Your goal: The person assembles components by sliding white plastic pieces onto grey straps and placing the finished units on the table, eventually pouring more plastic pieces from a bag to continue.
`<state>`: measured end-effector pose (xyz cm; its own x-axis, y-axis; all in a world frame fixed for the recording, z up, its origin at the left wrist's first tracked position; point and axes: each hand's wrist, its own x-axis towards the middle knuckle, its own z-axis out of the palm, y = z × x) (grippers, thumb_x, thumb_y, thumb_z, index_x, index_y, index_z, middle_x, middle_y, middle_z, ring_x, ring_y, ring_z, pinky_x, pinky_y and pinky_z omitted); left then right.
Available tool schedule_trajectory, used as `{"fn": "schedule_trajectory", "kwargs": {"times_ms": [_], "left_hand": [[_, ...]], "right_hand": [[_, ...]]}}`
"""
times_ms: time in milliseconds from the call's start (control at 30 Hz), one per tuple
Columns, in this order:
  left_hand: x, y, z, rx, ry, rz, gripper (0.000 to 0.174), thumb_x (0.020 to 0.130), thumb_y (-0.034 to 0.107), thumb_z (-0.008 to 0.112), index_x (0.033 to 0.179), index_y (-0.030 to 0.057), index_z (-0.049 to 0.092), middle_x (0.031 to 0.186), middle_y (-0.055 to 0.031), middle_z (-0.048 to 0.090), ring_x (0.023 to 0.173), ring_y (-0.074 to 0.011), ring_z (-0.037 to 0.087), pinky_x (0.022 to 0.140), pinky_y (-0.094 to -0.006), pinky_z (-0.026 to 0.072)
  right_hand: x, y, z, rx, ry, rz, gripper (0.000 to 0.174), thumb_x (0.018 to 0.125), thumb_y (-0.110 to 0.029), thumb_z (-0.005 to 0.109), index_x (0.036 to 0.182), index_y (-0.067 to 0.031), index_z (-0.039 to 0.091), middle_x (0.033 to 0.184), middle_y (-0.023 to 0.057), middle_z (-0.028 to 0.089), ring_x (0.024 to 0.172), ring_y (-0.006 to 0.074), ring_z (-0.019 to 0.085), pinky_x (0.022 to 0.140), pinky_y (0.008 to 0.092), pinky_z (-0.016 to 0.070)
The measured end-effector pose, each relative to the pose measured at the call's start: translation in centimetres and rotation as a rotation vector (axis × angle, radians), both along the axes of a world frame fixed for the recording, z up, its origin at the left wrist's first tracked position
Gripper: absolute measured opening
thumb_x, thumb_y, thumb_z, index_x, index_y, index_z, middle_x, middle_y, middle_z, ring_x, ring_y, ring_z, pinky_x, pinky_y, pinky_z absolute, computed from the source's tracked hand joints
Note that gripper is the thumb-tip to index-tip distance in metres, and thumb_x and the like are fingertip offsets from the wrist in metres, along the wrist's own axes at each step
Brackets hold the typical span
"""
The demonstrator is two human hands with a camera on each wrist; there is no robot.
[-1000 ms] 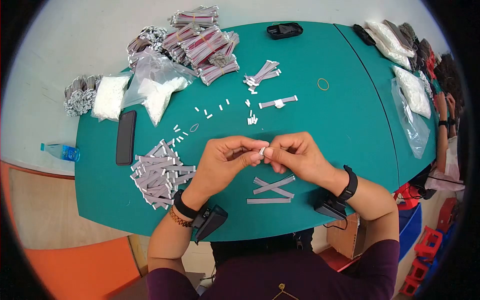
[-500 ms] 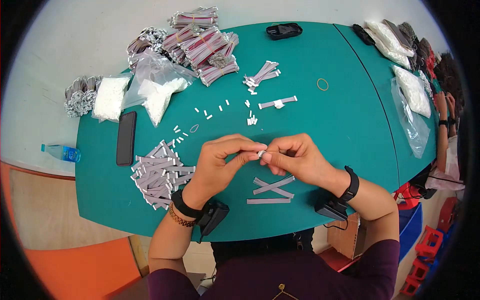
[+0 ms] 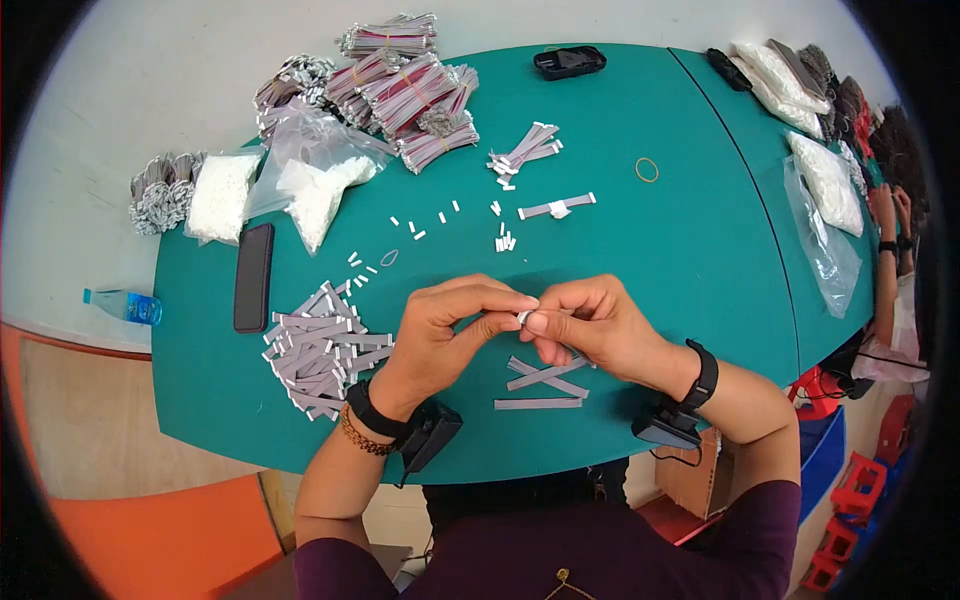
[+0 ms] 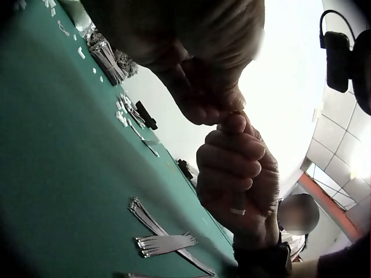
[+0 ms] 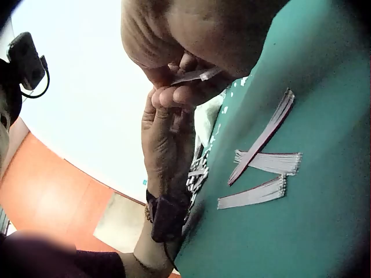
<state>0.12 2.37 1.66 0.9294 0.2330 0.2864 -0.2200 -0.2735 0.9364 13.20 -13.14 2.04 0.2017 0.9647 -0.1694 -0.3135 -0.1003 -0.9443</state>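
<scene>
My left hand (image 3: 445, 335) and right hand (image 3: 605, 325) meet fingertip to fingertip above the table. Between them is a short ribbon cable (image 5: 188, 77), mostly hidden by the fingers; a white connector end shows beneath my right palm. My right thumb and fingers pinch the cable, while my left thumb and index finger pinch a small white connector (image 3: 523, 316) at its other end. Just below the hands lie two crossed ribbon cables (image 3: 530, 377) and a single ribbon cable (image 3: 537, 404).
Beside my left forearm is a heap of ribbon cables (image 3: 325, 350). Loose white connectors (image 3: 505, 243) lie beyond the hands. A phone (image 3: 253, 278), bags of white pieces (image 3: 222, 195) and bundled cables (image 3: 410, 90) stand at the left and back. Another person's arms (image 3: 885, 235) show far right.
Both hands stay joined at nearly the same spot. My right hand has dipped slightly toward me, its lower fingers now overlapping the end of a crossed cable.
</scene>
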Motion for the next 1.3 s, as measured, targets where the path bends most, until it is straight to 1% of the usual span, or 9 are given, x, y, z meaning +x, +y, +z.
{"fn": "schedule_trajectory", "kwargs": {"times_ms": [267, 433, 567, 733, 800, 933, 1033, 1133, 1300], "left_hand": [[0.0, 0.0, 0.0, 0.011, -0.018, -0.011, 0.016, 0.081, 0.003, 0.065, 0.096, -0.0017, 0.067, 0.089, -0.0111, 0.065, 0.08, -0.0153, 0.061, 0.069, -0.0246, 0.0482], [0.0, 0.4, -0.1, -0.061, 0.015, 0.019, 0.016, 0.081, 0.001, 0.063, 0.096, 0.0014, 0.067, 0.087, -0.0088, 0.065, 0.078, -0.0154, 0.061, 0.068, -0.0249, 0.0472], [-0.8, 1.2, 1.9, -0.077, 0.028, 0.131, 0.016, 0.08, 0.0, 0.063, 0.096, 0.0016, 0.067, 0.088, -0.0081, 0.065, 0.081, -0.0146, 0.06, 0.071, -0.0244, 0.0464], [-4.1, 2.7, 5.7, 0.192, 0.027, 0.363, 0.017, 0.078, 0.0, 0.064, 0.094, 0.0015, 0.068, 0.091, -0.0083, 0.065, 0.086, -0.0162, 0.058, 0.078, -0.0265, 0.0447], [-6.3, 3.5, 6.0, 0.388, 0.007, 0.472, 0.017, 0.077, 0.0, 0.065, 0.094, 0.0011, 0.068, 0.093, -0.0087, 0.065, 0.088, -0.0181, 0.057, 0.081, -0.028, 0.0439], [-11.4, 5.5, 5.3, 0.458, 0.147, 0.721, 0.015, 0.076, 0.0, 0.065, 0.091, 0.0007, 0.068, 0.094, -0.0091, 0.065, 0.093, -0.0202, 0.057, 0.084, -0.0302, 0.0427], [-15.0, 7.5, 3.8, 0.366, 0.21, 0.809, 0.014, 0.075, 0.0, 0.065, 0.089, 0.0009, 0.068, 0.095, -0.0087, 0.065, 0.094, -0.02, 0.057, 0.085, -0.0308, 0.0426], [-17.6, 9.1, 3.2, 0.441, 0.318, 0.784, 0.013, 0.077, 0.004, 0.067, 0.09, -0.0002, 0.067, 0.098, -0.0086, 0.064, 0.094, -0.0167, 0.058, 0.085, -0.0297, 0.0437], [-18.3, 9.9, 4.2, 0.498, 0.452, 0.744, 0.018, 0.072, 0.002, 0.07, 0.089, 0.0013, 0.068, 0.099, -0.0084, 0.065, 0.098, -0.0196, 0.058, 0.088, -0.0318, 0.0422]], "right_hand": [[-0.1, 0.1, -0.4, 0.012, -0.048, -0.016, 0.021, 0.091, -0.022, 0.058, 0.083, -0.0044, 0.066, 0.064, -0.0007, 0.059, 0.056, 0.0032, 0.052, 0.049, 0.0179, 0.0408], [0.5, 0.5, -0.5, 0.038, -0.095, 0.023, 0.022, 0.092, -0.022, 0.057, 0.083, -0.0042, 0.065, 0.064, -0.0008, 0.059, 0.056, 0.0033, 0.052, 0.05, 0.0182, 0.0418], [0.7, 0.6, -0.9, 0.059, -0.135, -0.028, 0.027, 0.093, -0.025, 0.054, 0.083, -0.0031, 0.065, 0.065, 0.0001, 0.06, 0.057, 0.0054, 0.053, 0.052, 0.02, 0.0441], [1.3, 1.2, -1.9, 0.165, -0.181, -0.314, 0.032, 0.096, -0.028, 0.047, 0.091, -0.0002, 0.064, 0.076, 0.0028, 0.062, 0.068, 0.0079, 0.056, 0.059, 0.0226, 0.0462], [1.4, 1.1, -2.0, 0.145, -0.204, -0.273, 0.031, 0.096, -0.027, 0.047, 0.093, -0.0004, 0.063, 0.079, 0.0028, 0.062, 0.073, 0.0074, 0.056, 0.061, 0.0224, 0.0461], [0.7, 1.0, -2.2, 0.125, -0.244, -0.214, 0.031, 0.096, -0.026, 0.047, 0.093, -0.0006, 0.063, 0.078, 0.0019, 0.062, 0.072, 0.0069, 0.056, 0.061, 0.0217, 0.0456], [0.7, 1.0, -2.4, 0.122, -0.251, -0.186, 0.031, 0.096, -0.026, 0.047, 0.093, 0.0001, 0.063, 0.079, 0.0032, 0.062, 0.073, 0.0085, 0.057, 0.062, 0.0228, 0.0462], [0.8, 1.2, -2.3, 0.122, -0.259, -0.179, 0.03, 0.096, -0.025, 0.047, 0.093, 0.0006, 0.063, 0.08, 0.0038, 0.062, 0.073, 0.0094, 0.057, 0.062, 0.0233, 0.0467], [0.7, 1.2, -2.4, 0.119, -0.254, -0.174, 0.03, 0.096, -0.025, 0.047, 0.093, -0.0005, 0.063, 0.078, 0.002, 0.061, 0.072, 0.0069, 0.055, 0.061, 0.0221, 0.0456]]}}
